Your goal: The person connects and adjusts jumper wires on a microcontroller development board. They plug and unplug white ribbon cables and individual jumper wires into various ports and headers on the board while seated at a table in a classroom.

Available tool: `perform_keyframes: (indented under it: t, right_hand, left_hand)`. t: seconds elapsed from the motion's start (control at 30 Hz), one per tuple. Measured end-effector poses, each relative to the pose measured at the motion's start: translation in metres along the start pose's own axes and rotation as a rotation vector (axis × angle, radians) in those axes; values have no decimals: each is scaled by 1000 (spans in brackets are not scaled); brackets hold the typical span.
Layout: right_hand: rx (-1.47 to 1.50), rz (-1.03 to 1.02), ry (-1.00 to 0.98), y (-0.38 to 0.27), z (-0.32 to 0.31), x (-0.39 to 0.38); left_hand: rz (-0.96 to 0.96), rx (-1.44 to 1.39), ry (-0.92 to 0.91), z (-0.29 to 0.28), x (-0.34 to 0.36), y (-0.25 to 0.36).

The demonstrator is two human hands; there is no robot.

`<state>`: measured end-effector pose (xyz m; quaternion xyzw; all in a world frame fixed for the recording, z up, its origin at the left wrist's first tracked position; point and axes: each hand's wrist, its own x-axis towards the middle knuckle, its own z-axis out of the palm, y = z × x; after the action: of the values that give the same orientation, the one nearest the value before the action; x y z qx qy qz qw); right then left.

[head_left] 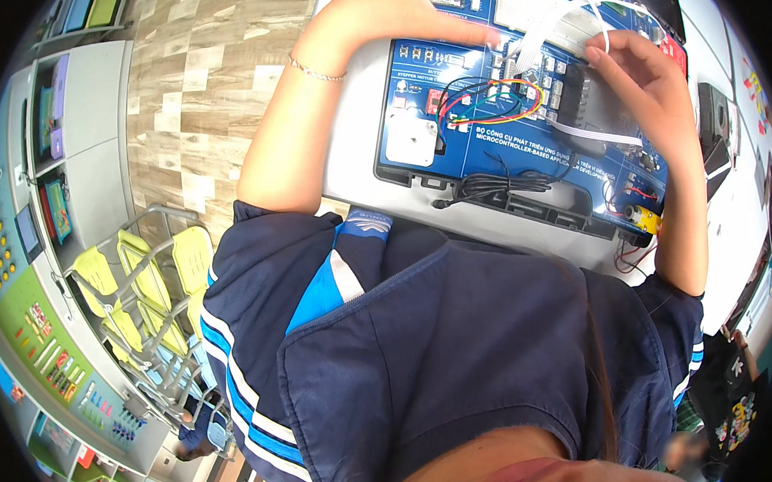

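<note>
A blue microcontroller training board [513, 160] lies in an open black case on the white table in front of me. My left hand [392, 14] rests over its upper left part, the thumb stretched toward the white ribbon cable [529, 54]; its other fingers run past the upper edge of the picture. Over the board's right side, my right hand [644, 75] is closed, thumb and fingers together on a thin white cable [603, 20]. Beneath it is a dark display panel [584, 100]. Coloured jumper wires [531, 94] loop across the middle of the board.
A coiled black cable [505, 182] lies along the case's near edge. The yellow motor [642, 219] sits at the near right corner. Stacked yellow-green chairs [144, 280] and grey cabinets [87, 126] stand to the left. Another person [689, 448] is at lower right.
</note>
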<state>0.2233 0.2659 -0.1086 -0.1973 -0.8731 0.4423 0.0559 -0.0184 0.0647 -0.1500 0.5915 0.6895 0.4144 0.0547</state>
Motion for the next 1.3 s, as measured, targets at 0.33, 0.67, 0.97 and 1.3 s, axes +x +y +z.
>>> perform_keyframes:
  t: [0.33,0.67,0.97,1.3]
  right_hand:
    - [-237,-115,51,-9,4,0]
    - [-260,-150,104,-12,0,-11]
    - [-176,-157,270,-6,-25,-23]
    - [-330,-67,522,59,-126,43]
  left_hand:
    - [-42,258,-220,1,-12,22]
    - [-66,291,-226,4,-13,22]
    - [-141,176,-267,-2,3,30]
    - [-131,126,-185,2,-6,33]
